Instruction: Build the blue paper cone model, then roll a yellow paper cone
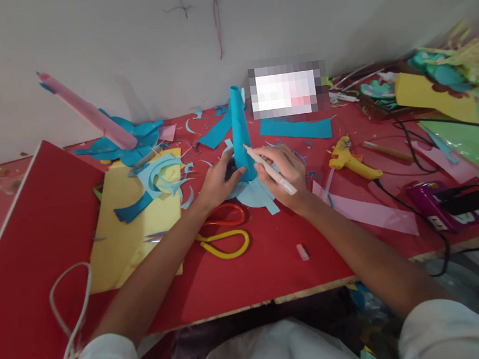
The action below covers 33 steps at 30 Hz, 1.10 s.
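A tall blue paper cone [239, 126] stands upright on a pale blue round paper base [253, 195] in the middle of the table. My left hand [221, 181] grips the lower left side of the cone, thumb in front. In my right hand [284, 167] is a white pen [271, 170], its tip touching or very close to the cone's right side. Below my left hand lie scissors [226, 245] with one red and one yellow handle loop; my left forearm partly covers their blades.
A pink paper tube [89, 111] leans over blue paper petals at the left, near yellow sheets [141, 239] and a red board [33, 254]. To the right are a yellow glue gun [354, 161], a pink strip [372, 215], black cables and a purple box [431, 207]. Blue scraps lie around.
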{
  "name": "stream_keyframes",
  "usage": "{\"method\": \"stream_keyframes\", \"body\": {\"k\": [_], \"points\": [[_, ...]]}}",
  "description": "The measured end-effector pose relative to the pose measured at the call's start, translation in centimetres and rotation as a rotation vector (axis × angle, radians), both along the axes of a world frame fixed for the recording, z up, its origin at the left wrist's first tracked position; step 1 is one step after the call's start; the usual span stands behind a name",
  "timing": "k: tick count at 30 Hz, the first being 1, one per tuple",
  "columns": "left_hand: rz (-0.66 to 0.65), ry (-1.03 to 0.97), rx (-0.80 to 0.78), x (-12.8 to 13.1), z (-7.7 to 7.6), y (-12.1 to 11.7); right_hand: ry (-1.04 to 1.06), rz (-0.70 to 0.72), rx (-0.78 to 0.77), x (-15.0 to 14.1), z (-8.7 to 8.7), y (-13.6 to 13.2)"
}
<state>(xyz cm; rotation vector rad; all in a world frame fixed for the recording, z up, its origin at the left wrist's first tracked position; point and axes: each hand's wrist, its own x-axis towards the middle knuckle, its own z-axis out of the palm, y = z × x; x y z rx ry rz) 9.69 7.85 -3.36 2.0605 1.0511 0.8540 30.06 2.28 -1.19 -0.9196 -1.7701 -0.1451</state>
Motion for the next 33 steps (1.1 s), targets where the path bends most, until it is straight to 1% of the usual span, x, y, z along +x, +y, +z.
{"method": "stream_keyframes", "body": {"k": [4, 9, 15, 28, 33], "points": [[0.003, 0.009, 0.0, -0.05, -0.08, 0.03, -0.001, -0.009, -0.017, -0.04, -0.01, -0.03], [-0.005, -0.001, -0.007, 0.03, 0.18, -0.08, 0.004, 0.001, 0.01, -0.1, 0.01, 0.01], [0.003, 0.015, 0.01, 0.02, 0.27, -0.08, -0.003, 0.002, -0.038, -0.06, -0.1, 0.03], [0.003, 0.016, 0.008, -0.02, 0.01, -0.01, 0.012, 0.026, 0.016, -0.22, 0.31, -0.07], [0.002, 0.021, 0.0, 0.0, 0.22, -0.08, 0.012, 0.0, 0.013, -0.1, 0.26, -0.06]]}}
